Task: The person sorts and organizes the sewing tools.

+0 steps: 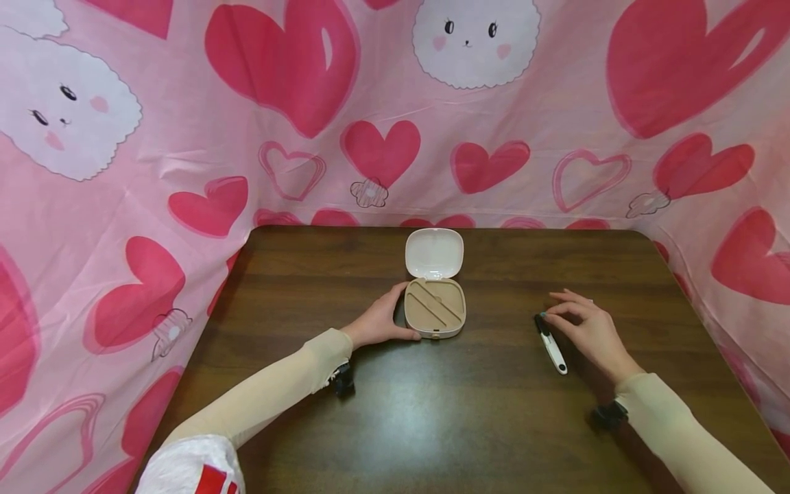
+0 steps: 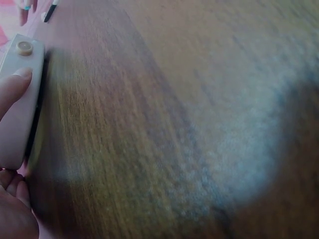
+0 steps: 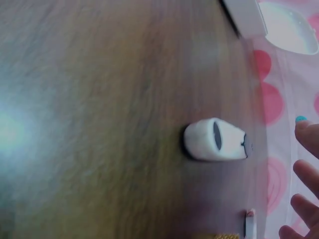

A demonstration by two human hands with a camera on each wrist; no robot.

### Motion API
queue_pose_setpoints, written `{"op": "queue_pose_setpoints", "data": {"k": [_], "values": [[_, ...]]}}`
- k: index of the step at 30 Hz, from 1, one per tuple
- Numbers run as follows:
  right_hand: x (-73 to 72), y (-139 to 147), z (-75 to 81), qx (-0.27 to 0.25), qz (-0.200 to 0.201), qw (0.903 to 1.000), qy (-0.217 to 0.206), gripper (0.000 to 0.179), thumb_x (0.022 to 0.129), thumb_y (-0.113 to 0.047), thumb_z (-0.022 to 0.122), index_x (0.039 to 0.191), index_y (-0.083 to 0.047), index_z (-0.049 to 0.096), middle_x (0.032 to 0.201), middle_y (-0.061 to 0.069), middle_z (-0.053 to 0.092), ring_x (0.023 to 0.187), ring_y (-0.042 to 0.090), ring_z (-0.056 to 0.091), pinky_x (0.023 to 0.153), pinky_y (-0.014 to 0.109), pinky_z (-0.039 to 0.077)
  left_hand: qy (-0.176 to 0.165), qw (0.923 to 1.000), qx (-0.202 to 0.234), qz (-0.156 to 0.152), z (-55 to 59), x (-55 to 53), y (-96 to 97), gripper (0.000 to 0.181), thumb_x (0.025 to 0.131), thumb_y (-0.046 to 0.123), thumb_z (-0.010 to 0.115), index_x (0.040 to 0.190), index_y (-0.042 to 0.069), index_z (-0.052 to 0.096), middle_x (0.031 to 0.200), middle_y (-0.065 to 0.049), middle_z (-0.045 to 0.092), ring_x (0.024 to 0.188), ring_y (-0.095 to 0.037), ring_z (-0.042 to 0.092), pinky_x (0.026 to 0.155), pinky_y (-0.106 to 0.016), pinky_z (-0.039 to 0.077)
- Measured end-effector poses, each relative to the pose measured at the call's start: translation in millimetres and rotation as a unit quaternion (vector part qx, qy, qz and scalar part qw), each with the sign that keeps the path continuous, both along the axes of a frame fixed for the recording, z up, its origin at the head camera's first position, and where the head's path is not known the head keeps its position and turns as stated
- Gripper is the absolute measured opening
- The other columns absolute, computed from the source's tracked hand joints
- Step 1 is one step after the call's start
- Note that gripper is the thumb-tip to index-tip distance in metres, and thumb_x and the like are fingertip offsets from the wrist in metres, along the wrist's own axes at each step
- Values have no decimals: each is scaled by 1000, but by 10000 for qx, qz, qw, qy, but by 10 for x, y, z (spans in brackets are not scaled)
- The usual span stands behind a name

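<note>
A rounded white case lies on the table with its lid tipped back. Inside it is a beige insert with a diagonal slot. My left hand grips the case's left side, thumb on the front wall near the round button in the left wrist view. To the right lies a slim white tool with a black end and a dark oval on its white end. Over its black end hover the fingers of my right hand, which look spread and apart from the tool in the right wrist view.
The dark wooden table ends at a pink curtain printed with hearts, which rises behind it and along both sides. Dark cameras sit at both wrists. A small white piece shows at the bottom of the right wrist view.
</note>
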State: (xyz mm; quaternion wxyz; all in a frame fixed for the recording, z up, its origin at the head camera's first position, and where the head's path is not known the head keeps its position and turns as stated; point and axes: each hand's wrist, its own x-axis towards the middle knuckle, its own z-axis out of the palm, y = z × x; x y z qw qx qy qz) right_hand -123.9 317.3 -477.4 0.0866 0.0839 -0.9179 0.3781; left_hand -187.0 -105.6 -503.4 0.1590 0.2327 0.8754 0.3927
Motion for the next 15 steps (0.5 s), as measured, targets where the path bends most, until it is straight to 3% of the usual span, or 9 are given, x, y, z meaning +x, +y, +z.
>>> {"op": "queue_pose_setpoints", "data": {"k": [2, 4, 7, 12, 13, 15], "values": [[-11, -22, 16, 53, -24, 10000, -39, 11, 94, -17, 79, 99, -7, 78, 136, 20, 66, 140, 47, 45, 121, 55, 30, 14, 10000, -3, -10, -7, -3, 1, 112, 77, 35, 94, 162, 11, 25, 160, -13, 41, 145, -28, 43, 120, -46, 35], [-28, -53, 27, 74, -29, 9999, 65, 9, 94, -16, 80, 98, -8, 78, 135, 19, 67, 140, 45, 46, 119, 34, 32, 19, 10000, 8, -13, -8, -4, -2, 112, 77, 35, 94, 162, 11, 25, 160, -12, 41, 145, -28, 43, 120, -46, 35], [-55, -109, 27, 52, 4, 9994, 336, 6, 91, -12, 81, 95, -9, 79, 131, 17, 69, 141, 35, 49, 106, 9, 27, 20, 10000, 20, -7, -14, -6, -6, 112, 77, 35, 94, 162, 12, 26, 160, -12, 41, 145, -28, 43, 120, -47, 35], [-88, -196, 17, -160, 163, 9983, 543, 5, 89, -7, 82, 94, -9, 79, 130, 18, 70, 141, -1, 42, 96, 1, 29, 35, 10000, 17, -17, -21, -11, -9, 111, 76, 35, 94, 162, 12, 26, 159, -12, 42, 144, -28, 43, 120, -46, 35], [-91, -212, 17, -196, 188, 9983, 520, 5, 90, -7, 81, 94, -9, 79, 131, 18, 69, 142, -2, 40, 96, 1, 29, 37, 10000, 21, -21, -19, -10, -8, 111, 76, 35, 94, 162, 11, 26, 159, -12, 42, 144, -28, 43, 120, -47, 35], [-101, -243, 17, -271, 233, 9984, 443, 4, 91, -7, 80, 95, -8, 78, 132, 19, 68, 145, 11, 42, 98, 1, 29, 38, 10000, 16, -32, -22, -10, -5, 112, 77, 36, 94, 162, 11, 26, 159, -12, 42, 144, -28, 43, 120, -47, 35]]}}
